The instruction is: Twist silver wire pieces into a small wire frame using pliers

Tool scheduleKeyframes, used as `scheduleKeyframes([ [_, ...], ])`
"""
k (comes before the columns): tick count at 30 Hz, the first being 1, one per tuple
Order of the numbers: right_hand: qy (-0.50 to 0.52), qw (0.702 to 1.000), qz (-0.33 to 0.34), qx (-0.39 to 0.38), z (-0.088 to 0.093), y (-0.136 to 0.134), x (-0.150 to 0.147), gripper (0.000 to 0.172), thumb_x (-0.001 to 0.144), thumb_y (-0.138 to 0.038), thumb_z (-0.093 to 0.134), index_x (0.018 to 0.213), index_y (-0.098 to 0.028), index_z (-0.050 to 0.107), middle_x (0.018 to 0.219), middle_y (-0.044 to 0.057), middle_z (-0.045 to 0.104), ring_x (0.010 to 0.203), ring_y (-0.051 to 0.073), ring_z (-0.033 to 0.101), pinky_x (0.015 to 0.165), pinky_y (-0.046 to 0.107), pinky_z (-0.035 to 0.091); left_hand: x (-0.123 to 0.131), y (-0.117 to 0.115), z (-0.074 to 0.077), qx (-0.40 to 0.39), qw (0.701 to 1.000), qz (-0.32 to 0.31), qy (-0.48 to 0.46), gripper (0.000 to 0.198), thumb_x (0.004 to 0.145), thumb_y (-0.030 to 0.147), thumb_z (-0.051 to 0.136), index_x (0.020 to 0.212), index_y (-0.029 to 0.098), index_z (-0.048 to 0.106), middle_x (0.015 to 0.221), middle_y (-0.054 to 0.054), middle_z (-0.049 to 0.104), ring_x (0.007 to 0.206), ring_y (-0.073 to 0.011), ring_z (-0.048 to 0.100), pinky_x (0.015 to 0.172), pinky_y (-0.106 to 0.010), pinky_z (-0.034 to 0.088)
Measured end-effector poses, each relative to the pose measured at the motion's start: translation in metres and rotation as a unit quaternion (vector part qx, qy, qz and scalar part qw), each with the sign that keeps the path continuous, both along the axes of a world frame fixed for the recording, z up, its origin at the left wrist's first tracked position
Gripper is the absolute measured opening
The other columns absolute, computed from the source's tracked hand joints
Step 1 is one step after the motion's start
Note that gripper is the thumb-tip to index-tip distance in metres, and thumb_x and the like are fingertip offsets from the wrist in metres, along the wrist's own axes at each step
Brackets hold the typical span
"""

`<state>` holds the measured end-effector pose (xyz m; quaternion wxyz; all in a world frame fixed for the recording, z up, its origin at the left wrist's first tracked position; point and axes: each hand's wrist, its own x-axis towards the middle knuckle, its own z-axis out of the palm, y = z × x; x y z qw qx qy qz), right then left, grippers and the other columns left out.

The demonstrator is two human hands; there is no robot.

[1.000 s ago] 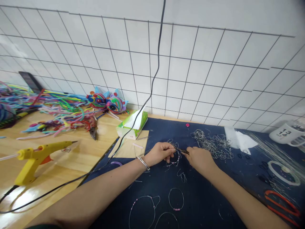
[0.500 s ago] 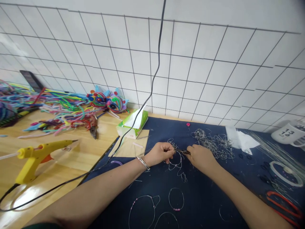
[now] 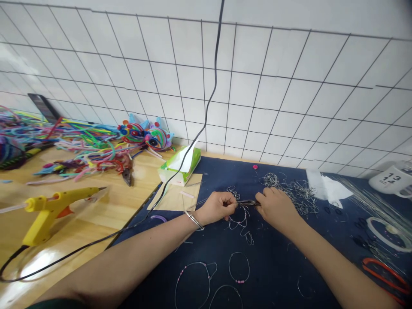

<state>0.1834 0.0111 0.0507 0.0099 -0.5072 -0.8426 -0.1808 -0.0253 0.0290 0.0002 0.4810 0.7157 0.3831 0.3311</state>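
Observation:
My left hand (image 3: 222, 207) pinches a thin piece of silver wire, part of a beaded wire loop (image 3: 238, 223) that hangs below the fingers. Dark pliers (image 3: 247, 202) are gripped in my right hand (image 3: 273, 204), their jaws at the wire beside my left fingertips. Whether the jaws are closed cannot be made out. Below lie a small wire ring with pink beads (image 3: 239, 268), a larger beaded ring (image 3: 192, 283) and another wire ring (image 3: 225, 296) cut off by the frame's bottom. Little bent wire pieces (image 3: 249, 237) rest just under the held loop.
Tangled wire (image 3: 298, 193) lies behind my right hand, with a white mug (image 3: 386, 178) and red-handled scissors (image 3: 384, 274) to the right. Left are a tissue pack (image 3: 189, 165), a yellow glue gun (image 3: 48, 210) and colourful pipe cleaners (image 3: 80, 137). A black cord (image 3: 210, 98) crosses the view.
My right hand has shifted slightly right and up with the pliers, showing more of them between the hands. My left hand keeps its pinch on the wire.

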Motion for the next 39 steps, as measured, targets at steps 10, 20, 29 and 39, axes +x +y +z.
scheduleKeyframes([
  [10,-0.014,0.999,0.0,0.05,0.004,-0.006,-0.004,0.014,0.078,-0.023,0.042,0.074,-0.017,0.054,0.071,0.007,0.048,0.074,0.018,0.039,0.066,0.029,0.023,0.0,-0.004,0.004,0.062,0.997,0.011,0.034,0.01,0.073,0.02,0.047,0.067,0.013,0.053,0.055,0.003,0.053,0.043,-0.0058,0.052,0.04,-0.014,0.036],
  [20,-0.016,0.997,-0.007,0.072,-0.001,-0.006,-0.004,0.016,0.077,-0.016,0.04,0.071,-0.017,0.054,0.069,0.007,0.047,0.072,0.018,0.037,0.066,0.03,0.022,0.001,-0.005,0.004,0.058,0.997,0.02,0.048,0.01,0.073,0.022,0.047,0.068,0.014,0.053,0.055,0.003,0.053,0.041,-0.0056,0.052,0.037,-0.013,0.034],
  [29,-0.015,0.997,-0.008,0.073,-0.004,-0.005,-0.005,0.015,0.077,-0.016,0.041,0.07,-0.017,0.054,0.067,0.007,0.047,0.07,0.017,0.037,0.064,0.03,0.021,0.001,-0.006,0.006,0.065,0.996,0.02,0.059,0.009,0.071,0.02,0.047,0.066,0.014,0.052,0.055,0.003,0.053,0.04,-0.0051,0.05,0.037,-0.013,0.033],
  [39,-0.002,0.998,-0.011,0.056,-0.006,-0.004,-0.005,0.016,0.079,-0.027,0.043,0.073,-0.017,0.055,0.071,0.006,0.048,0.072,0.017,0.039,0.065,0.028,0.022,0.0,-0.005,0.007,0.095,0.992,0.038,0.077,0.009,0.07,0.016,0.047,0.065,0.014,0.053,0.054,0.003,0.052,0.043,-0.0046,0.046,0.042,-0.014,0.032],
])
